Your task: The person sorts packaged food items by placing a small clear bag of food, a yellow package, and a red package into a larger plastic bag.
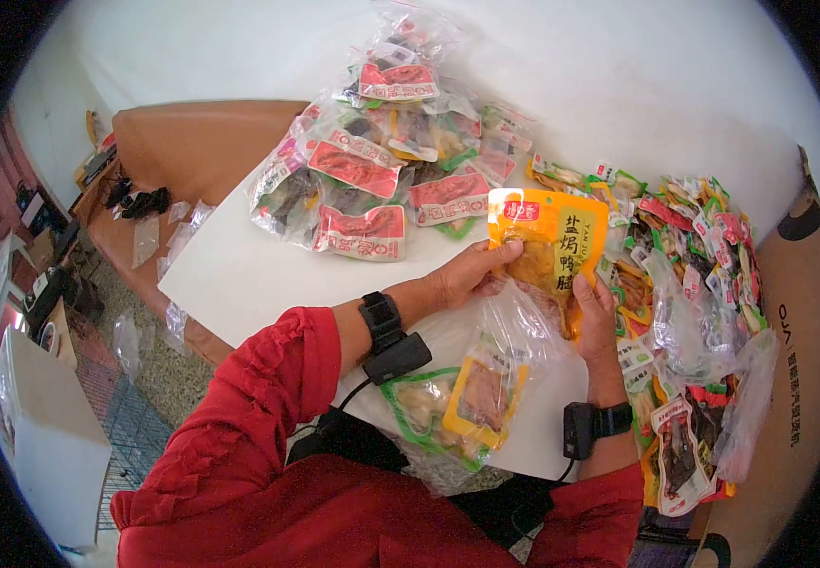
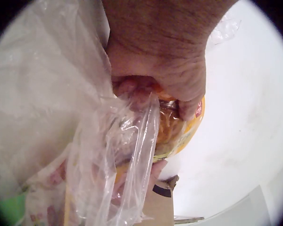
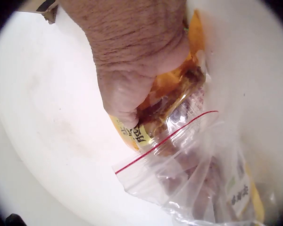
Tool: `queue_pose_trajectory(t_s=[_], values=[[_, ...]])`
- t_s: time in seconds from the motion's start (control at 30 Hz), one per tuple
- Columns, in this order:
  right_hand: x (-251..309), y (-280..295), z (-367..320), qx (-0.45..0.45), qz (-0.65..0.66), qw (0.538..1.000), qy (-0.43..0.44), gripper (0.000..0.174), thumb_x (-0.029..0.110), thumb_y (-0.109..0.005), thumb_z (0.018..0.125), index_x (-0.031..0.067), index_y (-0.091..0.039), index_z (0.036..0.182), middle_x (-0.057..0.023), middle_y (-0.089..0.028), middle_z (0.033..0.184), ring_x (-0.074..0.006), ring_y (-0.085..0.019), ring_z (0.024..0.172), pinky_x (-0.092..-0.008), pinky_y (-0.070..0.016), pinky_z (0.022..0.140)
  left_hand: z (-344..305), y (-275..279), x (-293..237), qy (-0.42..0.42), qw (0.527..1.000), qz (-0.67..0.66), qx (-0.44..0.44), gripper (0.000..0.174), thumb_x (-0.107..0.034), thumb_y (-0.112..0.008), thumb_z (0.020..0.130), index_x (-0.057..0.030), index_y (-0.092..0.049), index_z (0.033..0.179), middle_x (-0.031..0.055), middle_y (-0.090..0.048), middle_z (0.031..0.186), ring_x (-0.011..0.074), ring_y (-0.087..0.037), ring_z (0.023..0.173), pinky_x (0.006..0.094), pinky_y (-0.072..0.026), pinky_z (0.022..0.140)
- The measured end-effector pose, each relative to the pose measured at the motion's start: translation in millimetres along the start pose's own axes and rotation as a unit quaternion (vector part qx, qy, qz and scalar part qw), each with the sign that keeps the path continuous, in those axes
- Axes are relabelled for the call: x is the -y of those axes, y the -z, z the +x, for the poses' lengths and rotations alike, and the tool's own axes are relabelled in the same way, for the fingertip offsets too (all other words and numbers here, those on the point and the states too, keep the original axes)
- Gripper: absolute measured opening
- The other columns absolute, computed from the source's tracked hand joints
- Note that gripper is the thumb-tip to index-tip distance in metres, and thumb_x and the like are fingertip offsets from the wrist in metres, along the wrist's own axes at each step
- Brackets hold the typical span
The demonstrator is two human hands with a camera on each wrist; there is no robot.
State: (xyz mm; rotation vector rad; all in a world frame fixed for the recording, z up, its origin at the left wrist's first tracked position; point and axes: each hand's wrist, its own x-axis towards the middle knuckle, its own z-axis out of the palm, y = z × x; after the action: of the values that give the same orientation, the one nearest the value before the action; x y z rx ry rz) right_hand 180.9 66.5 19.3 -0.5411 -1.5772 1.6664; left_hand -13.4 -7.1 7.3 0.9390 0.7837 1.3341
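Both hands hold 1 yellow snack packet [image 1: 547, 241] upright above the near part of the white table [image 1: 240, 275]. The left hand [image 1: 472, 275] pinches its left edge with thumb on the front, and the right hand [image 1: 597, 317] is clamped on its right edge. A clear zip bag [image 1: 490, 383] lies open just below, with at least 2 packets already inside.

The packing looks partly done. A heap of filled bags [image 1: 372, 170] sits at the far side, while a big pile of loose packets [image 1: 704, 275] waits at the right beside a cardboard box [image 1: 798, 312]. The held packet is not yet in the bag.

Both wrist views are crowded by skin and crinkled plastic. Whether either hand also grips the bag's mouth is hard to tell, and the bag's red seal line [image 3: 165, 146] shows only in part.
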Motion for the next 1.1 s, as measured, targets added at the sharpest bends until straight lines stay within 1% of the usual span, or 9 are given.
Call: queue_pose_trajectory(t_s=[0.1, 0.17, 0.37, 0.5, 0.7, 0.87, 0.93, 1.03, 1.1], values=[[3.1, -1.8, -1.2, 0.008, -0.002, 1.0, -0.003, 0.033, 0.023, -0.048, 0.087, 0.0022, -0.047, 0.112, -0.004, -0.056, 0.1, -0.0118, -0.053, 0.089, -0.0255, -0.0421, 0.079, -0.9, -0.4, -1.0, -0.004, 1.0, 0.006, 0.002, 0.037, -0.042, -0.05, 0.082, -0.0122, -0.051, 0.105, -0.0064, -0.054, 0.076, 0.0011, -0.033, 0.048, 0.0157, -0.0231, 0.039], [5.0, -4.4, -1.9, 0.01, 0.016, 1.0, -0.012, 0.034, 0.026, -0.05, 0.086, 0.0006, -0.049, 0.108, -0.0024, -0.054, 0.1, -0.0106, -0.05, 0.091, -0.0244, -0.0387, 0.082, -1.7, -1.2, -2.0, -0.007, 1.0, 0.014, 0.003, 0.036, -0.041, -0.05, 0.083, -0.0122, -0.051, 0.105, -0.0059, -0.055, 0.078, 0.0012, -0.033, 0.048, 0.0156, -0.0234, 0.039], [3.1, -2.2, -1.3, 0.016, 0.013, 1.0, -0.016, 0.034, 0.026, -0.049, 0.086, 0.0003, -0.049, 0.107, -0.0026, -0.054, 0.1, -0.0105, -0.05, 0.09, -0.0244, -0.0391, 0.081, -1.4, 0.9, -1.0, -0.005, 1.0, 0.018, 0.009, 0.035, -0.039, -0.05, 0.083, -0.0124, -0.05, 0.106, -0.0031, -0.059, 0.081, 0.0013, -0.034, 0.048, 0.0155, -0.0241, 0.039], [2.1, -0.2, -0.5, 0.02, -0.021, 1.0, 0.008, 0.032, 0.026, -0.049, 0.086, 0.002, -0.049, 0.107, -0.0034, -0.056, 0.097, -0.011, -0.053, 0.088, -0.0252, -0.0414, 0.079, -0.1, 2.5, 0.8, 0.006, 1.0, 0.025, -0.007, 0.035, -0.04, -0.049, 0.083, -0.0126, -0.052, 0.105, -0.0023, -0.059, 0.081, 0.0018, -0.037, 0.051, 0.0154, -0.0247, 0.041], [3.7, -3.1, -1.2, 0.019, -0.005, 1.0, 0.007, 0.032, 0.027, -0.048, 0.087, 0.0016, -0.05, 0.106, -0.0028, -0.056, 0.097, -0.0105, -0.052, 0.087, -0.0248, -0.0403, 0.079, -1.9, 0.9, -1.9, 0.012, 0.999, 0.034, -0.005, 0.036, -0.042, -0.049, 0.082, -0.0135, -0.053, 0.103, -0.0025, -0.059, 0.082, 0.0022, -0.041, 0.055, 0.0158, -0.0259, 0.043], [5.1, -3.6, -1.7, 0.016, -0.031, 0.999, 0.012, 0.033, 0.027, -0.048, 0.086, 0.0002, -0.05, 0.106, -0.0024, -0.054, 0.099, -0.01, -0.05, 0.089, -0.0246, -0.0391, 0.081, -2.3, 0.9, -2.1, 0.009, 0.999, 0.035, -0.013, 0.038, -0.045, -0.047, 0.082, -0.0141, -0.053, 0.104, -0.0029, -0.059, 0.083, 0.0022, -0.042, 0.057, 0.0156, -0.0268, 0.044], [4.9, -2.1, -1.7, 0.013, -0.047, 0.999, 0.013, 0.033, 0.027, -0.048, 0.086, 0.0002, -0.05, 0.106, -0.0023, -0.054, 0.098, -0.0098, -0.05, 0.089, -0.0245, -0.0389, 0.081, -2.8, 2.3, -4.4, 0.022, 0.999, 0.03, 0.008, 0.042, -0.048, -0.045, 0.083, -0.014, -0.052, 0.106, -0.0031, -0.059, 0.084, 0.0031, -0.045, 0.06, 0.0159, -0.0284, 0.045], [5.1, -1.4, -1.5, 0.01, -0.07, 0.997, 0.018, 0.033, 0.027, -0.049, 0.086, 0.0, -0.051, 0.106, -0.0023, -0.055, 0.098, -0.0096, -0.05, 0.089, -0.0244, -0.0386, 0.081, 1.8, 3.1, 1.9, 0.018, 1.0, -0.011, -0.017, 0.046, -0.05, -0.042, 0.083, -0.0135, -0.05, 0.109, -0.0029, -0.058, 0.087, 0.0046, -0.047, 0.063, 0.0162, -0.0301, 0.046], [4.8, -1.1, -1.3, 0.011, -0.077, 0.997, 0.022, 0.034, 0.027, -0.049, 0.086, -0.0002, -0.051, 0.106, -0.0023, -0.055, 0.098, -0.0095, -0.05, 0.089, -0.0243, -0.0385, 0.081, 1.8, 7.7, 3.0, 0.019, 1.0, -0.017, 0.0, 0.047, -0.05, -0.042, 0.083, -0.0133, -0.049, 0.111, -0.0028, -0.058, 0.089, 0.0052, -0.048, 0.064, 0.0164, -0.0312, 0.047]])
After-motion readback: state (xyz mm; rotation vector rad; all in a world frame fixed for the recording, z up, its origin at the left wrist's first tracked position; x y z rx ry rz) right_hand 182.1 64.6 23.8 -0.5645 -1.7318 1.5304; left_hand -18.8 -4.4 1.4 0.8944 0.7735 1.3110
